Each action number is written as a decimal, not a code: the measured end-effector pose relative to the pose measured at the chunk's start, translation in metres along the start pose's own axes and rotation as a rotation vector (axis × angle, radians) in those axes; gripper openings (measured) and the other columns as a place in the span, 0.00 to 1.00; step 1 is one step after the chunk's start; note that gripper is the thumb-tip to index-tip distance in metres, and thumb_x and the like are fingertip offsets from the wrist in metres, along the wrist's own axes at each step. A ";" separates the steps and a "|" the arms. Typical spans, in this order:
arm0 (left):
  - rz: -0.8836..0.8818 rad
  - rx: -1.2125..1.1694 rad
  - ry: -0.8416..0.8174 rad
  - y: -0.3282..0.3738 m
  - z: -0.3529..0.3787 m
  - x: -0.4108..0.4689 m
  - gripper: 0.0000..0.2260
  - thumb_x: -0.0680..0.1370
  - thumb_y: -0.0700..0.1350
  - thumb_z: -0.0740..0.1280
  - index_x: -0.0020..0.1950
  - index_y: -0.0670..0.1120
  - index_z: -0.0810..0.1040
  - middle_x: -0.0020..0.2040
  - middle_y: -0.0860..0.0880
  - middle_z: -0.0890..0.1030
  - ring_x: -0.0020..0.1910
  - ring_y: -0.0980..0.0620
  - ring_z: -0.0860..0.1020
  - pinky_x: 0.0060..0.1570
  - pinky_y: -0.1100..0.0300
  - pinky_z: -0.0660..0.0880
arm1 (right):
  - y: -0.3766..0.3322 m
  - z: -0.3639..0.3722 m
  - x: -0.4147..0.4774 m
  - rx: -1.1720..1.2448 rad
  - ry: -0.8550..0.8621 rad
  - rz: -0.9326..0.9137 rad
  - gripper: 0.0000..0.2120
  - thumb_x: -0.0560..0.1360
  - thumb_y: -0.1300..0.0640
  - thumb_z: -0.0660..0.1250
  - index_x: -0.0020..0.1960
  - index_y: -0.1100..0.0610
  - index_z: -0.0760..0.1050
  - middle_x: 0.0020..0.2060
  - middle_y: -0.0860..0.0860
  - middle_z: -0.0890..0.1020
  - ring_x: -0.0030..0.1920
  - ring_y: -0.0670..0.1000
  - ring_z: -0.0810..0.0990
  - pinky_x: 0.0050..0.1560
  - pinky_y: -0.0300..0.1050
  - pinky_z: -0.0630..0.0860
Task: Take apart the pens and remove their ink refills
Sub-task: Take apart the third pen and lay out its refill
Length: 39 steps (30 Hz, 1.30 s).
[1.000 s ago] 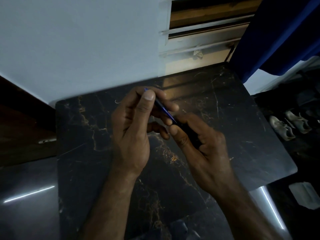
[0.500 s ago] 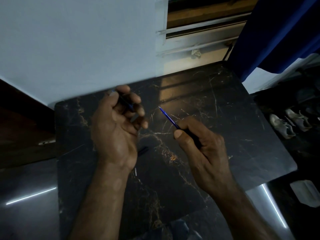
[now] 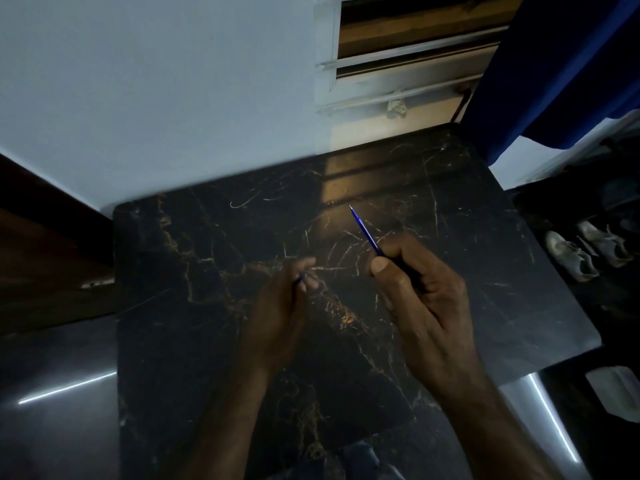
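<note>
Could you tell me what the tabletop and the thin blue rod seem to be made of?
Tabletop: likely polished marble or a marble-look laminate, black with gold veins, glossy reflections. Blue rod: probably a plastic ink tube, with a pale, perhaps metal, tip.

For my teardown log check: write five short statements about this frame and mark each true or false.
1. The right hand grips a dark pen barrel with a thin blue ink refill sticking out. True.
2. The refill's tip points toward the person. False: it points away, toward the wall.
3. The left hand lies flat and empty on the black gold-veined marble tabletop. False: it pinches a small blue pen part, which is blurred.
4. A blue curtain hangs at upper right. True.
5. The pale shoes stand on the tabletop. False: they sit on the floor beside it.
</note>
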<state>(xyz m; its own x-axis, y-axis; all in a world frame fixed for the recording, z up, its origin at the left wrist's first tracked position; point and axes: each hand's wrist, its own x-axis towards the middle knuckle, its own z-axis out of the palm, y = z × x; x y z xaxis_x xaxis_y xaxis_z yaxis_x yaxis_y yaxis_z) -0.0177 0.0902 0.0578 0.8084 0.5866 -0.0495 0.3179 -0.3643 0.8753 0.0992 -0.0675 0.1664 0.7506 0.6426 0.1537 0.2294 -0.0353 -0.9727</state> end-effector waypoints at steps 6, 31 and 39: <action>-0.118 0.394 -0.029 -0.071 0.033 -0.021 0.08 0.82 0.43 0.74 0.56 0.55 0.80 0.57 0.53 0.83 0.55 0.55 0.82 0.55 0.57 0.82 | 0.008 0.000 -0.003 -0.014 -0.008 0.017 0.14 0.84 0.55 0.63 0.45 0.62 0.77 0.32 0.50 0.70 0.31 0.45 0.68 0.33 0.40 0.68; 0.092 -0.468 0.007 0.052 -0.011 0.005 0.07 0.83 0.53 0.72 0.59 0.55 0.88 0.54 0.52 0.90 0.52 0.56 0.87 0.50 0.67 0.80 | 0.031 0.011 -0.010 0.007 -0.066 0.029 0.09 0.85 0.55 0.63 0.50 0.48 0.81 0.34 0.43 0.75 0.32 0.43 0.72 0.34 0.39 0.69; 0.127 -0.580 0.165 0.083 -0.033 0.018 0.05 0.81 0.49 0.73 0.51 0.56 0.90 0.42 0.53 0.88 0.34 0.59 0.80 0.34 0.64 0.77 | 0.034 0.017 -0.007 -0.090 -0.083 -0.022 0.11 0.86 0.53 0.63 0.48 0.56 0.79 0.36 0.50 0.76 0.33 0.52 0.74 0.33 0.53 0.72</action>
<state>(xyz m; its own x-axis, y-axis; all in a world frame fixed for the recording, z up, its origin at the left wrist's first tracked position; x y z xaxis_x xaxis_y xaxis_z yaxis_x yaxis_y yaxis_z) 0.0068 0.0945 0.1454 0.7202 0.6855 0.1065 -0.1339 -0.0132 0.9909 0.0912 -0.0601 0.1292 0.6916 0.7052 0.1561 0.3027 -0.0868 -0.9491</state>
